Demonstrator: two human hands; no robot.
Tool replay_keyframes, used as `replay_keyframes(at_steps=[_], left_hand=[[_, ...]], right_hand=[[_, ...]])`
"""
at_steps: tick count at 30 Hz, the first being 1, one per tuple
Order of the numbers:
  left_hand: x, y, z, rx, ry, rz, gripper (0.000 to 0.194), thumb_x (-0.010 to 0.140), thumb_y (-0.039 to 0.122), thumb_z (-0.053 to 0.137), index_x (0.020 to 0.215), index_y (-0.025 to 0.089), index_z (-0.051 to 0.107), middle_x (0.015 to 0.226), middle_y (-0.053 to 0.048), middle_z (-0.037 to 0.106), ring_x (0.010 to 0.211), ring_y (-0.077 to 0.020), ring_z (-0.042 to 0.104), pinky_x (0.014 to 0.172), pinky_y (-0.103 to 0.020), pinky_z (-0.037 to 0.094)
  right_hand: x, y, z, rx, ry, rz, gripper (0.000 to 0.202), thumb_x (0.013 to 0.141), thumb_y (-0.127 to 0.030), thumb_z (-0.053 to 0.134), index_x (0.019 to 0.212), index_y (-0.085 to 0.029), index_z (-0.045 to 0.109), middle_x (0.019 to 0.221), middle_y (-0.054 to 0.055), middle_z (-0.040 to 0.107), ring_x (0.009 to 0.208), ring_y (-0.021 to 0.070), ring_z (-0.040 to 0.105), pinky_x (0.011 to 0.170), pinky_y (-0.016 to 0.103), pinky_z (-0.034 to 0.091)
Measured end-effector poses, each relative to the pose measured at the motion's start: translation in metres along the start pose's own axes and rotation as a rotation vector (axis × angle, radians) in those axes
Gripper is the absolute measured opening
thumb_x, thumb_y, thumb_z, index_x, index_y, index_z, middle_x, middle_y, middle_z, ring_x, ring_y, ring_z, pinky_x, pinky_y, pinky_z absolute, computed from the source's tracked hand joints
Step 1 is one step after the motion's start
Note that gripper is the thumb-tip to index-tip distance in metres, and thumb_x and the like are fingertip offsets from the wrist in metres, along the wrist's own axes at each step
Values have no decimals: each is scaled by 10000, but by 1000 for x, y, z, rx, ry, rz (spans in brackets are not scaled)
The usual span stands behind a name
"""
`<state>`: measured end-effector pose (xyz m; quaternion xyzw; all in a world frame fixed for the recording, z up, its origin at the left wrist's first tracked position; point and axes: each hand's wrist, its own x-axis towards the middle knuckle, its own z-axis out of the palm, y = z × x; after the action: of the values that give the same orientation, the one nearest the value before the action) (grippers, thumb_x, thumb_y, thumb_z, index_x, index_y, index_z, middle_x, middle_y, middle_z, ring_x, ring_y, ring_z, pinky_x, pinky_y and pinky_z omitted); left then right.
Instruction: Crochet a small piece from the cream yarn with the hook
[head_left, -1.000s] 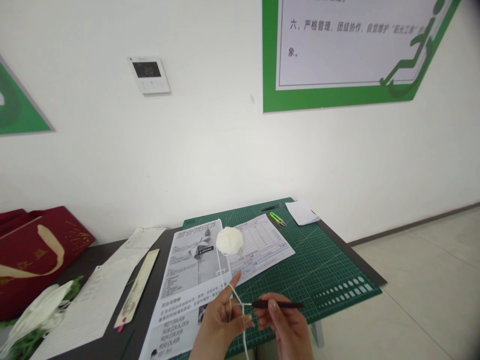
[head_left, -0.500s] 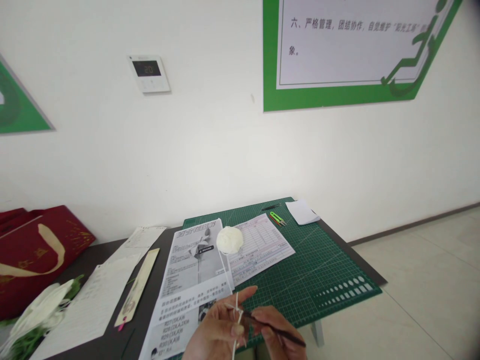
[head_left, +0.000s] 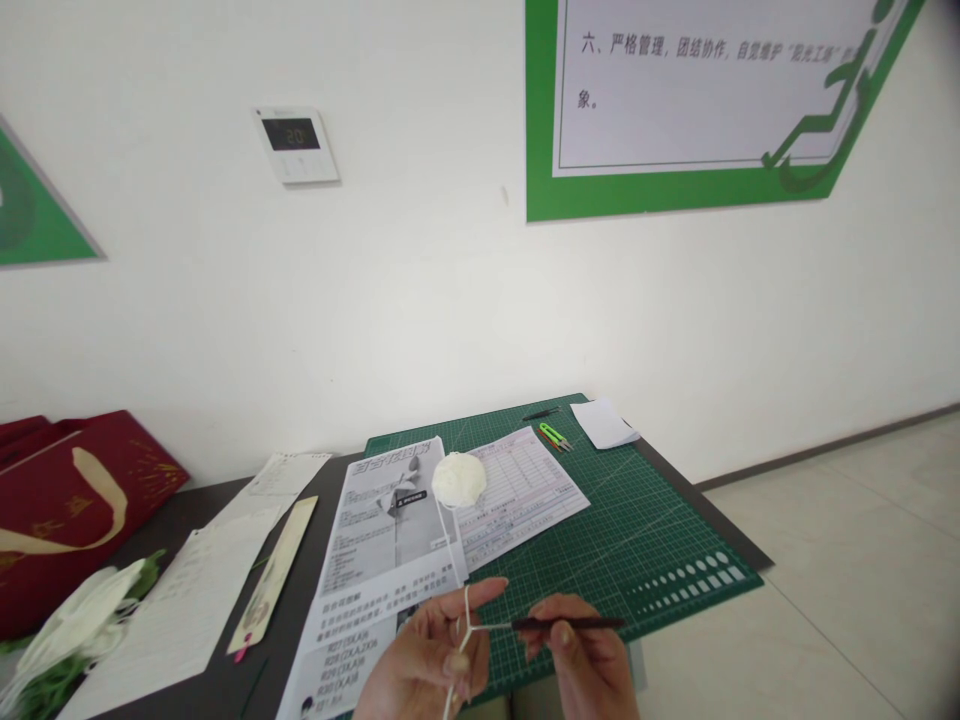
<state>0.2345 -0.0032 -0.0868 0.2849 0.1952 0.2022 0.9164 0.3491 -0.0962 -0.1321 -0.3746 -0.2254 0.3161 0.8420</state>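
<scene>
White yarn (head_left: 468, 612) loops over the raised forefinger of my left hand (head_left: 427, 655), whose thumb and other fingers pinch it lower down. My right hand (head_left: 581, 650) grips the dark handle of a crochet hook (head_left: 574, 623), which lies nearly level and points left. Its thin metal shaft (head_left: 493, 627) reaches into the yarn at my left fingers. From there a strand runs up to a round white ball of yarn (head_left: 459, 480) resting on the printed sheets. The lower tail of yarn hangs below my left thumb.
A green cutting mat (head_left: 660, 540) carries a form (head_left: 525, 490), green thread snips (head_left: 553, 436) and folded white paper (head_left: 604, 424). Left are a printed pattern sheet (head_left: 375, 540), a bookmark (head_left: 274, 575), handwritten pages (head_left: 180, 600), white crocheted flowers (head_left: 82, 620) and a red gift bag (head_left: 82, 500).
My right hand has moved right, away from my left, drawing the crochet hook back so its shaft shows. The hook has turned from slanting to nearly level. The yarn ball has stayed put.
</scene>
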Motion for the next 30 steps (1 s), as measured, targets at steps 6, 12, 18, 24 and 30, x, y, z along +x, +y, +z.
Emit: replay_keyframes(at_steps=[6,12,18,24,30], left_hand=[[1,-1,-4,21,9,-30,533,367,10,612,888,51,719,352,57,448,351,-43,363,383,-189,238],[1,-2,-7,87,24,-3,459,372,25,655,820,76,739,350,32,514,336,-59,405,380,-193,271],[1,-9,7,408,210,75,472,463,87,780,922,186,726,479,36,570,482,-116,514,547,-264,411],[4,-17,11,478,209,101,498,460,151,801,949,192,717,498,31,566,497,-120,509,549,-269,401],[6,-8,5,432,230,77,685,477,66,762,1126,233,621,487,66,516,479,-102,472,535,-255,416]], right_hand=[[4,-1,-7,123,-62,92,163,720,-350,691,753,-192,712,634,27,671,558,141,598,534,235,472],[10,-3,-4,339,-99,285,152,700,-307,727,729,-158,716,587,23,678,508,90,590,510,173,468],[7,2,4,387,-31,468,212,661,-318,757,746,-128,717,558,59,701,447,99,596,455,183,480],[8,3,4,260,72,336,217,635,-309,774,731,-123,715,588,64,707,489,119,608,486,205,492],[7,5,4,246,46,331,231,661,-325,754,732,-110,709,579,68,698,497,112,607,468,182,475]])
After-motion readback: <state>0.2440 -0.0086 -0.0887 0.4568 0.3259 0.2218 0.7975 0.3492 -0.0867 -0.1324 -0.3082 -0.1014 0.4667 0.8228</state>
